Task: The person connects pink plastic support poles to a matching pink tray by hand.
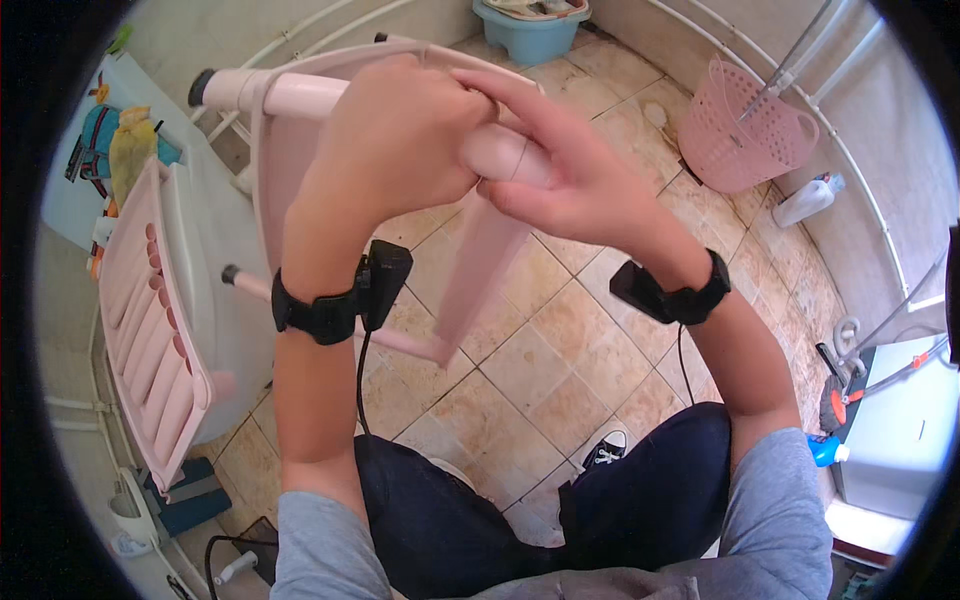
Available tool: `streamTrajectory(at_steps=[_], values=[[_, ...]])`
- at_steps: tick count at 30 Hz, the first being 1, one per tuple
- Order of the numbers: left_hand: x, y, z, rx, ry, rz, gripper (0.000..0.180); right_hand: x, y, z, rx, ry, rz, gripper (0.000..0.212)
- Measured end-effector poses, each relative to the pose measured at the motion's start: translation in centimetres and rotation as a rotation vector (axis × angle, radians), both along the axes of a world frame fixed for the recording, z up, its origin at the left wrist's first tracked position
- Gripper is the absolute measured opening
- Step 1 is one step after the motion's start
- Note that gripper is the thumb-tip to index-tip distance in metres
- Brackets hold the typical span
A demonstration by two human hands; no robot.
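Observation:
A pale pink plastic rack with tubular legs is tipped on its side in front of me. Two of its legs end in black feet, pointing left. My left hand is closed in a fist against a short pink tube at the rack's near upper part. From the other side, my right hand wraps round the same tube, thumb below and fingers above. The hands touch each other and cover most of the joint, so how the tube meets the rack is hidden.
A slatted pink shelf panel leans at the left by a white appliance. Farther off stand a blue tub, a pink perforated basket and a white bottle. A white cabinet is at the right.

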State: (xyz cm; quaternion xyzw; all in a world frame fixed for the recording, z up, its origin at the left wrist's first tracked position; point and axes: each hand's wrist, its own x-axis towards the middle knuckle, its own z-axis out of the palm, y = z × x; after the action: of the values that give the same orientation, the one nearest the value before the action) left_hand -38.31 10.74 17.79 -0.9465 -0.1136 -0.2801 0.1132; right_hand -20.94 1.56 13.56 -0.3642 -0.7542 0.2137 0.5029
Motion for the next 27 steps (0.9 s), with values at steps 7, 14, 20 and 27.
streamTrajectory(at_steps=[7,14,20,27], values=[[1.1,2.1,-4.3,-0.115,0.117,-0.025,0.015,-1.4,0.2,-2.9,-0.442,0.139,-0.166,0.073],[-0.4,3.8,-5.6,-0.25,0.03,0.033,0.018,-1.6,2.3,-2.8,-0.196,0.013,-0.206,0.067],[-0.6,2.3,-3.3,-0.136,-0.182,0.068,0.028,-0.9,2.6,0.7,0.126,-0.213,-0.236,0.059],[-1.0,1.3,-2.2,-0.18,-0.356,0.032,0.023,-0.6,-0.4,4.8,0.086,-0.186,-0.164,0.048]])
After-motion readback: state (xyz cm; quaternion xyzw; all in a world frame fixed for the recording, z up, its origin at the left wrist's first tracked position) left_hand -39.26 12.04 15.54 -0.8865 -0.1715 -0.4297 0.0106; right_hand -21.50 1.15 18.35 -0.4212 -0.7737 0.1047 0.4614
